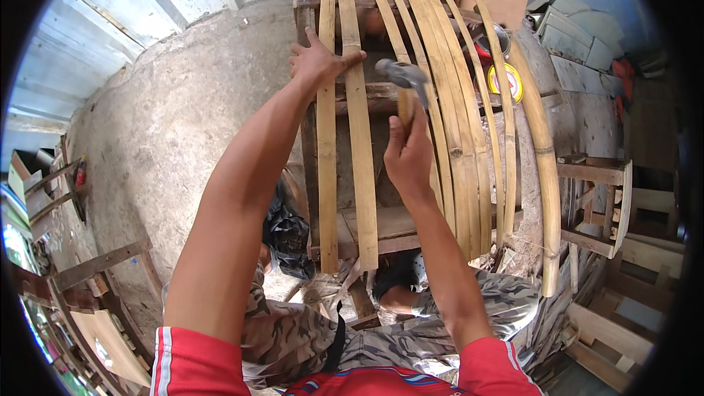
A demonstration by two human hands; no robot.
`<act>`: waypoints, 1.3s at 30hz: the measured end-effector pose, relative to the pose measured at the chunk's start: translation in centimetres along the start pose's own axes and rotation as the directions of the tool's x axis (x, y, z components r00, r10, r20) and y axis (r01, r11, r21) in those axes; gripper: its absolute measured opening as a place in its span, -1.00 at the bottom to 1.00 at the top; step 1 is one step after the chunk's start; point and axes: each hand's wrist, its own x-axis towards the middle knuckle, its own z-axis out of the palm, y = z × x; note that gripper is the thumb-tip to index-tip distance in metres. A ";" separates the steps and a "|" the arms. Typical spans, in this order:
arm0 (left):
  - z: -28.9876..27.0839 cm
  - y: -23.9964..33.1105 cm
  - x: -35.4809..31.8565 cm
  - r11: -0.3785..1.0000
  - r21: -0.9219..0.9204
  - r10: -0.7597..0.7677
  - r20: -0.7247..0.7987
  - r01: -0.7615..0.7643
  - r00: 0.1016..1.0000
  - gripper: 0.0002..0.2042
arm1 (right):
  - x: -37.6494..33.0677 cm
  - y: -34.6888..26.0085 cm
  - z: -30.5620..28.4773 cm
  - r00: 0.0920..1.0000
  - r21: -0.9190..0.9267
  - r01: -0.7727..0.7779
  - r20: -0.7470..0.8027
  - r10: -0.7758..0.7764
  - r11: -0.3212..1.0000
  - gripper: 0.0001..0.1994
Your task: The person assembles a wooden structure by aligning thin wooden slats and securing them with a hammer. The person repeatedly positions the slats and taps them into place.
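Observation:
My left hand (319,62) lies with fingers spread over two pale bamboo slats. Its fingers reach across the leftmost slat (327,169), and the thumb rests on the second slat (361,169). A claw hammer (402,73) is up in my right hand (411,154), which is wrapped round its wooden handle. The metal head sits just right of the second slat, slightly blurred. Both slats run lengthwise over a dark wooden frame (311,198). More bamboo strips (460,125) lie side by side on the frame's right part.
A thick bamboo pole (544,169) lies right of the frame, near a round yellow-rimmed tin (506,83). Wooden frame pieces (598,172) stand farther right. Corrugated metal sheeting (161,0) closes off the far left. A black plastic bag (290,238) lies by my left leg.

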 end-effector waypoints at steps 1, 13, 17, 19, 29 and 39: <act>0.1 0.1 0.0 1.000 -0.005 -0.001 0.001 0.001 1.000 0.49 | -0.4 0.3 0.2 0.999 0.022 0.012 -0.044 -0.011 1.000 -0.53; 0.0 0.9 -0.2 0.999 0.023 0.034 0.023 -0.034 0.999 0.51 | -0.6 1.7 0.8 0.995 -0.119 -0.009 0.095 0.020 0.993 -0.61; 0.2 -1.3 0.9 0.997 0.035 0.063 -0.017 -0.063 0.998 0.51 | 0.6 0.3 0.3 0.992 -0.099 0.020 0.126 -0.007 0.995 -0.61; 0.2 -0.4 0.5 1.000 0.002 0.031 -0.007 -0.031 1.000 0.50 | 0.3 -1.4 -1.0 0.999 -0.014 0.011 0.040 -0.011 1.000 -0.60; -0.2 0.1 0.2 1.000 -0.004 -0.012 0.038 0.012 0.999 0.50 | 0.6 -0.8 -0.5 0.999 -0.022 0.022 0.046 -0.021 1.000 -0.59; 0.0 -0.4 0.2 0.998 0.060 0.034 0.012 -0.035 0.999 0.52 | 0.6 -1.6 0.6 1.000 0.027 0.012 -0.029 -0.011 1.000 -0.59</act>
